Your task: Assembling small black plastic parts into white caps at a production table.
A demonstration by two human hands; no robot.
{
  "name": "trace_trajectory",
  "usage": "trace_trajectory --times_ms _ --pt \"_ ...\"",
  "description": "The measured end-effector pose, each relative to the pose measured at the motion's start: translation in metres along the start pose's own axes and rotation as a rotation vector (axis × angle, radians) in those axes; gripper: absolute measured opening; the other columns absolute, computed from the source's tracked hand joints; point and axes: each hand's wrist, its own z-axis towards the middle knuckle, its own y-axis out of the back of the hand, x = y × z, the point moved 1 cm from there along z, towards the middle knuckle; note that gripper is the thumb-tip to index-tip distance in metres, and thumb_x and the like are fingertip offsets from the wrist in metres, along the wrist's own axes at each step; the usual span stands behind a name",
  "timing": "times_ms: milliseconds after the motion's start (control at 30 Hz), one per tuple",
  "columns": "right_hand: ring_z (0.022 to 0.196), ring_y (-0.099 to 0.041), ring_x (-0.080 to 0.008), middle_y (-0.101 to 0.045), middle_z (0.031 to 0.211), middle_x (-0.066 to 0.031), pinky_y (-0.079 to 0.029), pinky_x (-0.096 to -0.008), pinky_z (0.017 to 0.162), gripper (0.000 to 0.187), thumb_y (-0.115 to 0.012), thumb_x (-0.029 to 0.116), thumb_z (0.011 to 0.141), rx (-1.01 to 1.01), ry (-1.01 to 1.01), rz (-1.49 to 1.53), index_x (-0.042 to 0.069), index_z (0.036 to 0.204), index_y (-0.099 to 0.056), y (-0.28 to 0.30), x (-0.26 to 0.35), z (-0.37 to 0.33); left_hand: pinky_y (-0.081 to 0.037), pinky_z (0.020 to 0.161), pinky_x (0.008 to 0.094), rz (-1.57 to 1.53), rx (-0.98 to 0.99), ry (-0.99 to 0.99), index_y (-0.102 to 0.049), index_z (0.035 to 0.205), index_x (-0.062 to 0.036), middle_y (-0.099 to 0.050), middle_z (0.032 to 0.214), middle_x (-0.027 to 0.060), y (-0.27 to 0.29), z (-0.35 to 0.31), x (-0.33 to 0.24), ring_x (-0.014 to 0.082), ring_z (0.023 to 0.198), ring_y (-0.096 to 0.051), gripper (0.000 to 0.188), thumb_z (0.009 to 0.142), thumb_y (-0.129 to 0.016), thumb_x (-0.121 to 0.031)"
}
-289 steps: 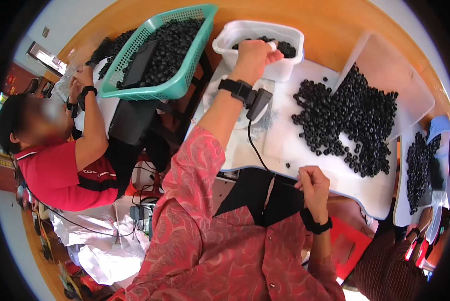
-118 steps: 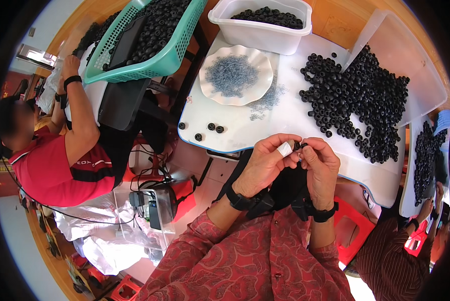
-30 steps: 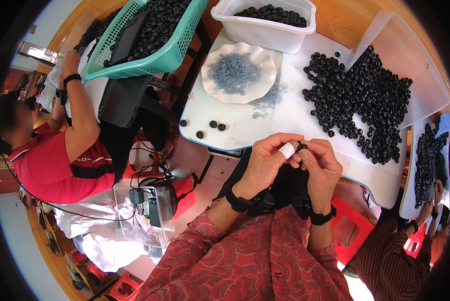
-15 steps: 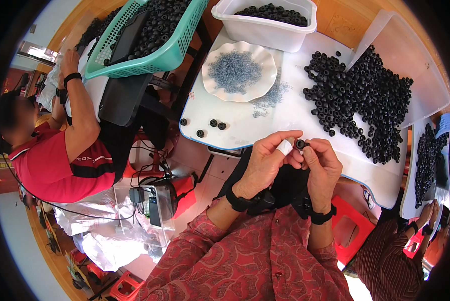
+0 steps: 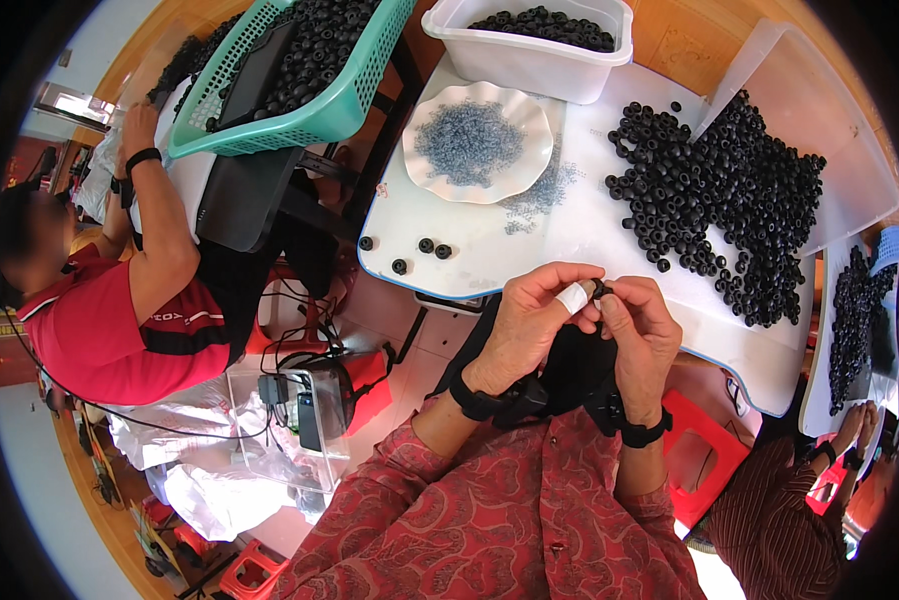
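Between my two hands, just in front of the white table's edge, is a small black ring-shaped part (image 5: pixel 600 289). My left hand (image 5: pixel 529 322) pinches it from the left, with white tape wrapped round the thumb. From the other side, the thumb and fingertips of my right hand (image 5: pixel 641 328) close on the same part, covering much of it. A big pile of similar black parts (image 5: pixel 714 205) spreads over the right of the table. A scalloped white plate (image 5: pixel 424 180) holds many tiny clear bluish rings (image 5: pixel 469 143), some spilled beside it. Several loose black parts (image 5: pixel 434 248) lie near the left edge.
At the back stands a white tub (image 5: pixel 529 55) of black parts. A clear bin (image 5: pixel 839 170) lies tipped beside the pile. A green basket (image 5: pixel 299 125) is at the upper left. One co-worker in a red shirt (image 5: pixel 134 330) sits left; another's hands (image 5: pixel 854 425) work at right. A red stool (image 5: pixel 704 450) stands nearby.
The black part has turned between my fingertips, so its round opening no longer faces up toward me. My left thumb has shifted slightly over it. The piles and plate look the same.
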Motion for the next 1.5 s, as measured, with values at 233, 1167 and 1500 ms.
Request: trace_trajectory --times_ms 233,1167,1500 --pt "0.074 -0.056 -0.0057 -0.059 0.101 -0.0036 -0.045 -0.0189 0.060 0.014 -0.066 0.001 0.090 -0.011 0.001 -0.009 -0.001 0.104 -0.066 -0.0020 -0.0001 -0.0005 -0.055 0.073 0.0225 0.053 0.014 -0.021 -0.062 0.119 0.0026 -0.066 0.101 0.0073 0.0000 -0.0010 -0.0020 0.0103 0.083 -0.064 0.025 0.097 -0.055 -0.004" --pt "0.070 -0.056 -0.0075 -0.061 0.093 -0.0041 -0.044 -0.0196 0.057 0.010 -0.063 0.001 0.092 -0.073 -0.045 0.230 -0.002 0.101 -0.064 0.0021 -0.0030 -0.0025 -0.055 0.075 0.0244 -0.266 0.120 0.083 -0.059 0.122 0.0028 -0.065 0.103 0.0089 0.0062 -0.0014 0.0017 0.0119 0.087 -0.064 0.029 0.096 -0.060 -0.008" --pt "0.067 -0.053 -0.0059 -0.059 0.097 -0.0035 -0.043 -0.0191 0.058 0.013 -0.066 0.001 0.090 -0.022 0.011 0.139 -0.002 0.103 -0.066 0.0003 -0.0005 -0.0031 -0.057 0.073 0.0248 -0.232 0.079 0.075 -0.060 0.122 0.0048 -0.065 0.106 0.0108 0.0024 -0.0033 0.0014 0.0140 0.085 -0.065 0.031 0.093 -0.063 -0.006"
